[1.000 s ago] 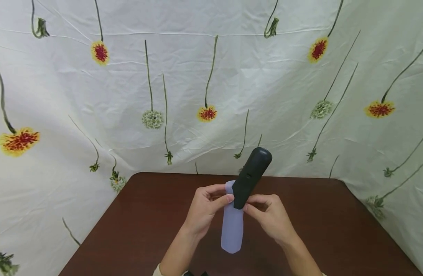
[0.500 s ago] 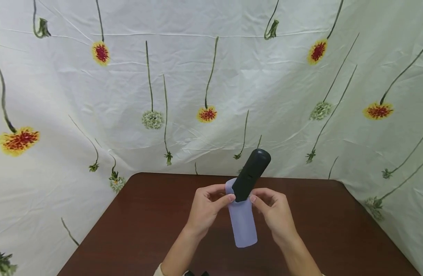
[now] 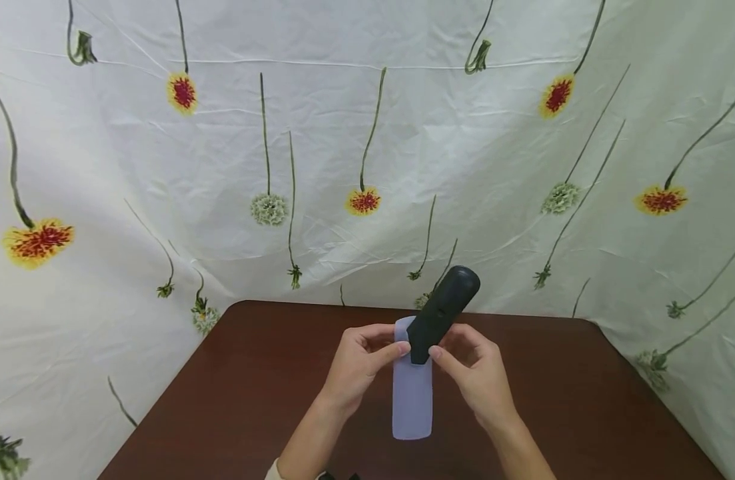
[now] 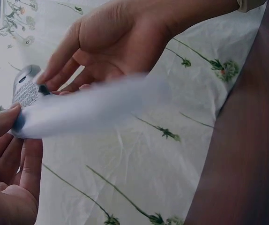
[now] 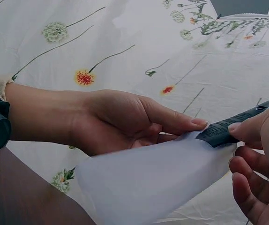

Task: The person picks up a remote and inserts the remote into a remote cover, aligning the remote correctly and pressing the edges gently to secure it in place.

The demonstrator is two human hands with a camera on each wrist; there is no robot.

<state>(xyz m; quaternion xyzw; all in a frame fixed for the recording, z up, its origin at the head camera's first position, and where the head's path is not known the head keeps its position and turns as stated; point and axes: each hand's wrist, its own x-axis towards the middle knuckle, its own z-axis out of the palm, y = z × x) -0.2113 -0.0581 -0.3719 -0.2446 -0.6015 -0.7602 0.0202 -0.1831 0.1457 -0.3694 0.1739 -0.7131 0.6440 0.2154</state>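
Note:
A dark remote control (image 3: 444, 310) leans to the upper right in the head view, its lower end at the opening of a pale lavender sleeve (image 3: 412, 400). My left hand (image 3: 356, 363) pinches the sleeve's left edge, its thumb right beside the remote. On the other side, my right hand (image 3: 478, 370) pinches between thumb and fingers where remote and sleeve meet. Printed text shows on the remote (image 4: 27, 93) in the left wrist view, where the sleeve (image 4: 87, 110) is blurred. In the right wrist view the sleeve (image 5: 148, 180) hangs loose below both hands.
A dark brown table (image 3: 271, 373) lies beneath the hands. Behind it hangs a white cloth (image 3: 319, 133) printed with flowers. Small black pieces (image 3: 337, 476) show at the bottom edge of the head view.
The sleeve's lower end swung right, then partly back left. My right hand moved slightly right and up along the sleeve's edge. My left hand stayed nearly in place.

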